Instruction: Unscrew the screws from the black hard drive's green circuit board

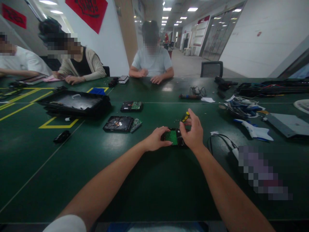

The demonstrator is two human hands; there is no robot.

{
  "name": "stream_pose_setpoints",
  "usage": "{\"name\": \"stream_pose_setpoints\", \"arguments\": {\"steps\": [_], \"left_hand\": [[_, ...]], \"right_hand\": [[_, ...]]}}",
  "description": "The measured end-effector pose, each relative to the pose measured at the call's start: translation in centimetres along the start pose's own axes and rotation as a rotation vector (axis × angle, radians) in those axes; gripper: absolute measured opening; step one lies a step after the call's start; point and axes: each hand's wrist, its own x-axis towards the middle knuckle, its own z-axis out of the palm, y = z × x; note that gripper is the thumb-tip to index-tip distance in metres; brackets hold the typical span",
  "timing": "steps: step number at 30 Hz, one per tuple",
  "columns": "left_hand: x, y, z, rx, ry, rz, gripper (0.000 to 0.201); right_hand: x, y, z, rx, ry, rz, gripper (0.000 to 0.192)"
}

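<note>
A black hard drive (172, 137) with a green circuit board on its upper face lies on the green table in front of me. My left hand (158, 138) grips its left edge, thumb along the near side and fingers along the far side. Over its right end is my right hand (194, 132), with a yellow and black screwdriver (185, 116) between thumb and fingers, handle up. The screwdriver's tip is hidden by the hand. Several tiny bits, perhaps screws, lie just beyond the drive.
Another hard drive (118, 124) lies to the left beside a loose circuit board (136, 125), with a further drive (131, 106) behind. A black casing (74, 102) stands farther left. Gloves (253, 130), a grey metal box (289, 124) and a cable (222, 136) are at right. Several people sit opposite.
</note>
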Motion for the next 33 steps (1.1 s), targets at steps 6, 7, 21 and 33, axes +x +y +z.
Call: {"name": "stream_pose_setpoints", "arguments": {"steps": [6, 7, 21, 33], "left_hand": [[-0.07, 0.00, -0.05, -0.004, -0.013, -0.015, 0.071], [-0.09, -0.02, -0.06, -0.006, -0.014, -0.017, 0.072], [-0.12, 0.51, -0.19, 0.003, 0.000, -0.003, 0.069], [-0.07, 0.27, -0.04, 0.009, 0.013, 0.006, 0.068]], "right_hand": [[0.02, -0.07, -0.04, -0.035, -0.005, -0.003, 0.065], [0.02, -0.08, -0.05, -0.037, -0.003, -0.001, 0.065], [-0.11, 0.14, 0.04, -0.041, 0.013, 0.029, 0.065], [-0.12, -0.01, 0.12, -0.036, 0.018, 0.019, 0.067]]}}
